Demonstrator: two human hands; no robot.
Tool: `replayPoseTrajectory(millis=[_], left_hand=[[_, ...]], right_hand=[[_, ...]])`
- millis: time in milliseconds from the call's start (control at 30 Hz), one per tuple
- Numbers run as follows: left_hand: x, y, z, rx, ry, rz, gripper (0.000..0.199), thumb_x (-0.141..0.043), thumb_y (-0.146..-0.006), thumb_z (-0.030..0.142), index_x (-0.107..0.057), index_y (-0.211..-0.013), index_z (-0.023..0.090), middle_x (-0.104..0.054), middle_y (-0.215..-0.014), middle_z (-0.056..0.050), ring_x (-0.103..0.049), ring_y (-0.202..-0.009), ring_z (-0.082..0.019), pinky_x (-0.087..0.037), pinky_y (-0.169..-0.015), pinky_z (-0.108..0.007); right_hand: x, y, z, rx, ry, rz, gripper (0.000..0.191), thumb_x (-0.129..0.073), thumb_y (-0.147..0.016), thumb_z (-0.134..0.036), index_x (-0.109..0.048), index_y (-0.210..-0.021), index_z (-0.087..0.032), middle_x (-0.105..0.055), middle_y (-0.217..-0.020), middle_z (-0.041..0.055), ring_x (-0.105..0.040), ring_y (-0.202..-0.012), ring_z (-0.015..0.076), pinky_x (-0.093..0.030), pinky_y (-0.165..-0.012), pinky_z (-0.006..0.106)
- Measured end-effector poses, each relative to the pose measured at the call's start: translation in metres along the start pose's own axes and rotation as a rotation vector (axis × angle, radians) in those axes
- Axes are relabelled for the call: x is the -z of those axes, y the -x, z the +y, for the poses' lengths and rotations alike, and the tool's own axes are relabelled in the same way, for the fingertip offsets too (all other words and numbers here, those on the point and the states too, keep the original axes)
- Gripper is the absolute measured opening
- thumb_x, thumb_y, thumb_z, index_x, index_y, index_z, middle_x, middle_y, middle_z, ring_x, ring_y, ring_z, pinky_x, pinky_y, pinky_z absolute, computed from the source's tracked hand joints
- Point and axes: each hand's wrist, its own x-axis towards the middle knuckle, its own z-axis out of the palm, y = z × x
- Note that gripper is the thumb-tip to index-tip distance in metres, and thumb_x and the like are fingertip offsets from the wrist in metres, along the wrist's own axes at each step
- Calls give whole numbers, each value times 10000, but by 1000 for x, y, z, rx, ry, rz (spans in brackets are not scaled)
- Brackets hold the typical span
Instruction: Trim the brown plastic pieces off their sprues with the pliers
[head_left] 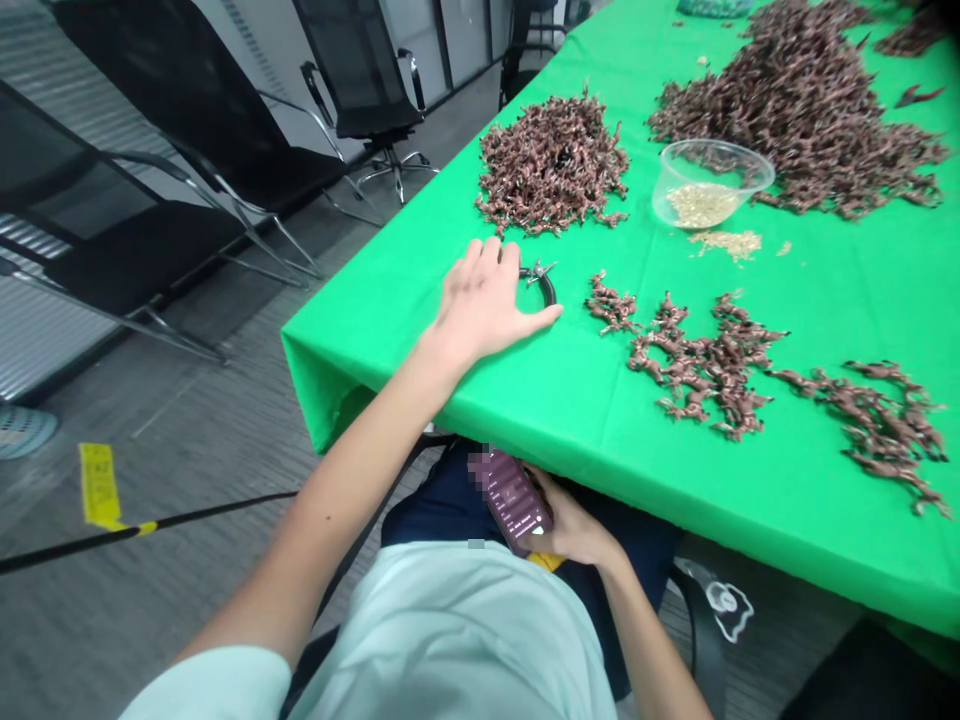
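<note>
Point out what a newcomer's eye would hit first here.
The bright green cloth on the table, with a big heap of brown pieces at its far right and a smaller heap beyond the left hand. Then the lit phone in the right hand, below the table edge.

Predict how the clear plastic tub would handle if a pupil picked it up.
The tub looks thin-walled, so probably light and flexible. With its open top, tilting could spill the pale bits. They sit low, so a gentle push may slide it rather than tip it.
</note>
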Motion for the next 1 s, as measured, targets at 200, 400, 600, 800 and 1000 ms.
replayPoseTrajectory(millis=[200, 400, 600, 800, 1000], left_hand=[[0, 0, -1, 4, 8, 9, 734, -567, -791, 646, -417, -1316, 155, -476, -1272, -188, -344, -1275, -424, -320, -1042, -532], [0, 0, -1, 10, 12, 6, 739, -573, -779, 660, -419, -1308, 167, -472, -1280, -181, -338, -1281, -423, -316, -1052, -526], [2, 1, 0, 17, 14, 3, 733, -552, -788, 670, -430, -1299, 158, -471, -1286, -188, -344, -1277, -429, -315, -1047, -541], [2, 1, 0, 8, 28, 18, 722, -572, -774, 665, -448, -1286, 172, -493, -1261, -181, -357, -1270, -425, -328, -1044, -537], [2, 0, 1, 16, 20, 15, 722, -573, -776, 664, -458, -1279, 160, -488, -1279, -190, -368, -1264, -418, -316, -1060, -528]], right_hand=[[-8, -6, -1, -2, 117, 65, 1085, -849, -618, -345, -231, -1502, -227, -372, -1461, 123, -396, -1313, 306, -328, -1102, 449], [-7, -6, -1, -11, 93, 44, 1052, -833, -634, -323, -238, -1498, -236, -369, -1462, 110, -397, -1309, 291, -328, -1101, 437], [-11, -5, 6, -19, 108, 62, 1019, -812, -665, -330, -233, -1499, -245, -362, -1466, 109, -394, -1310, 290, -324, -1101, 444], [-16, -7, 8, -2, 151, 95, 1011, -814, -672, -326, -230, -1494, -262, -331, -1492, 97, -358, -1342, 284, -302, -1118, 435], [-18, -9, 6, 3, 191, 117, 989, -804, -685, -321, -236, -1491, -254, -351, -1479, 107, -385, -1323, 296, -320, -1104, 449]])
